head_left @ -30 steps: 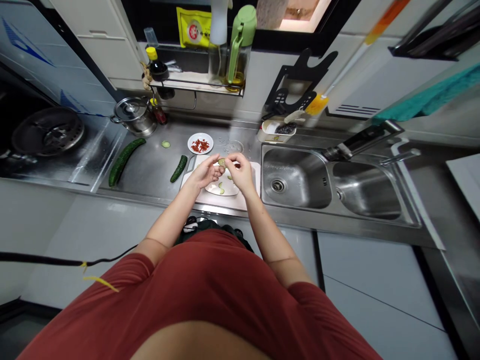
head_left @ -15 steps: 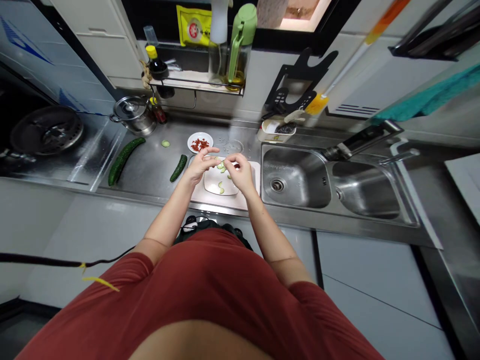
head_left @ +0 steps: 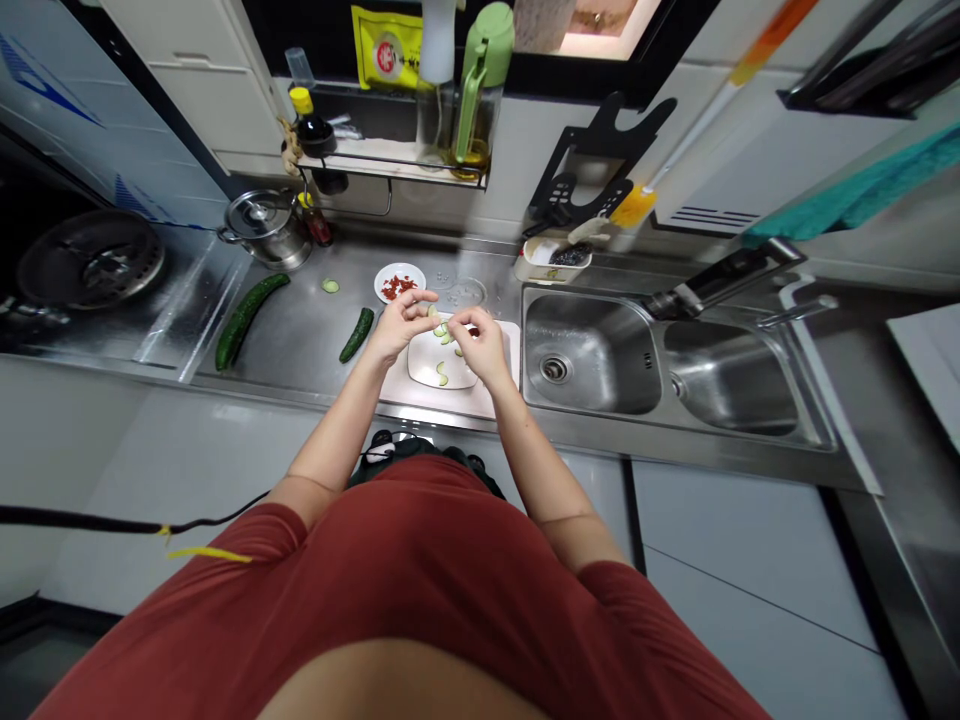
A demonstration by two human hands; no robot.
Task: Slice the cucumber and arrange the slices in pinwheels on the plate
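Observation:
Over a white plate (head_left: 420, 372) on a pale cutting board (head_left: 513, 362), my two hands come together fingertip to fingertip. My left hand (head_left: 401, 328) pinches a thin cucumber slice (head_left: 433, 312) at its fingertips. Thumb and fingers of my right hand (head_left: 482, 348) are also pinched, close to the slice; what lies between them is too small to make out. Pale green cucumber pieces (head_left: 442, 374) rest on the plate. Left of the board lies a short length of cucumber (head_left: 356, 335). Chopped red pieces fill part of a small white dish (head_left: 382, 286) behind my left hand.
A whole cucumber (head_left: 247, 325) and a cut cucumber end (head_left: 330, 286) lie on the steel counter to the left. Farther back stand a lidded pot (head_left: 264, 228) and a small bottle (head_left: 316, 220). A double sink (head_left: 592, 350) adjoins the board on the right.
Both hands stay almost in place over the plate, with only slight finger movement. The view has shifted very slightly.

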